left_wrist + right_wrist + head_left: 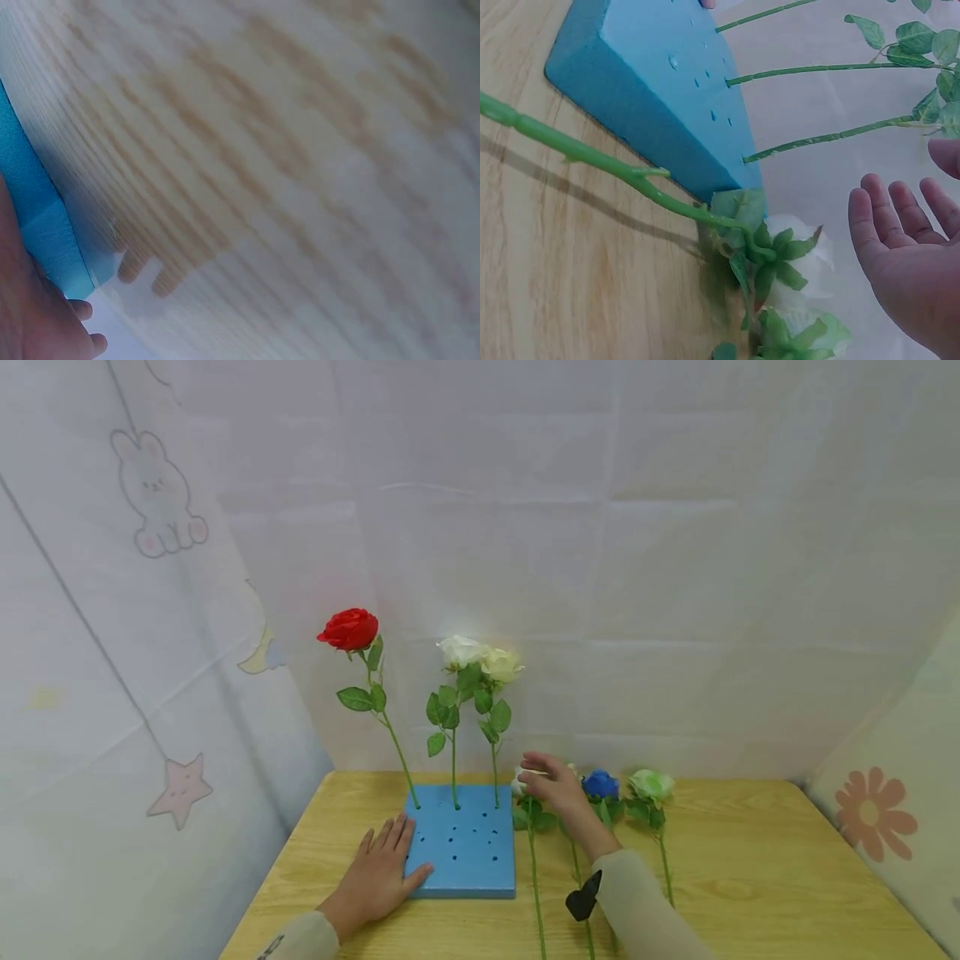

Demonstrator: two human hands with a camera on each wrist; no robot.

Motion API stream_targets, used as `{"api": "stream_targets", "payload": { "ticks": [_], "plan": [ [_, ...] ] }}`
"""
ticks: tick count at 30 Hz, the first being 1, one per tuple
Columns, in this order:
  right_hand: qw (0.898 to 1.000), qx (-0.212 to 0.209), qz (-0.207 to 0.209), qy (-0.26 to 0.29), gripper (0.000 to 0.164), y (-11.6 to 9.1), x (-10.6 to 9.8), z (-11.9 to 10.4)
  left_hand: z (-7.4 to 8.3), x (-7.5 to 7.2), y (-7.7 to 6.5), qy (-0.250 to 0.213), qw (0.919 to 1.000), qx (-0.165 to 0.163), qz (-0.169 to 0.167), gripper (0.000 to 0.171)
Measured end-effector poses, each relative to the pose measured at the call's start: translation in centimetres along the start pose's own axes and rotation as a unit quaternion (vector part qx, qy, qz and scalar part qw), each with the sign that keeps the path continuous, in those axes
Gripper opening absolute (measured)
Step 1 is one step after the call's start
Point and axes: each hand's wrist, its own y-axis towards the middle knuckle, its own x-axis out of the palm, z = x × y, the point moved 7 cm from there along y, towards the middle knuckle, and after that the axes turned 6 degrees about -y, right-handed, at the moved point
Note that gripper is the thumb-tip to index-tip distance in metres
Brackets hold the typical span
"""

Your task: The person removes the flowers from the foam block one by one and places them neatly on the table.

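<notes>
A blue foam block point(472, 878) dotted with small holes lies on the table. Along its back edge stand a red rose point(350, 630), a white rose point(461, 651) and a pale yellow rose point(501, 666), stems in holes. My left hand point(381, 875) rests on the block's left edge, fingers spread; the left wrist view shows part of that hand point(34, 311) beside the block. My right hand point(558, 789) hovers above the flowers right of the block, holding nothing. In the right wrist view its fingers point(885, 217) are loosely bent, near a lying white rose point(799, 251).
Right of the block lie a blue rose point(601, 784), a pale green rose point(651, 785) and a white rose partly behind my right hand, stems toward me. Another bloom there is mostly hidden. A pale cloth wall point(712, 610) rises behind the wooden table point(772, 860).
</notes>
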Motion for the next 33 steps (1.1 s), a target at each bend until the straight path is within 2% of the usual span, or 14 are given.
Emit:
{"api": "stream_targets", "payload": {
  "ticks": [11, 16, 25, 33],
  "plan": [
    [0.999, -0.011, -0.004, 0.042, 0.047, 2.0, 1.8, 0.6, 0.2, -0.4, 0.2, -0.001, 0.9999, 0.013, 0.011, 0.091],
    [0.999, -0.013, 0.000, 0.037, 0.048, 2.5, 2.6, 0.8, 0.3, -0.5, 0.0, -0.002, 0.9999, 0.011, 0.004, 0.092],
    [0.999, -0.004, -0.044, 0.016, 0.056, 2.8, 3.7, 0.9, 0.2, -0.5, -0.3, -0.001, 1.0000, 0.005, 0.004, 0.090],
    [0.999, 0.003, -0.038, -0.008, 0.057, 2.8, 3.6, 1.0, 0.3, -0.3, -0.2, 0.008, 0.9999, 0.006, 0.005, 0.092]
  ]
}}
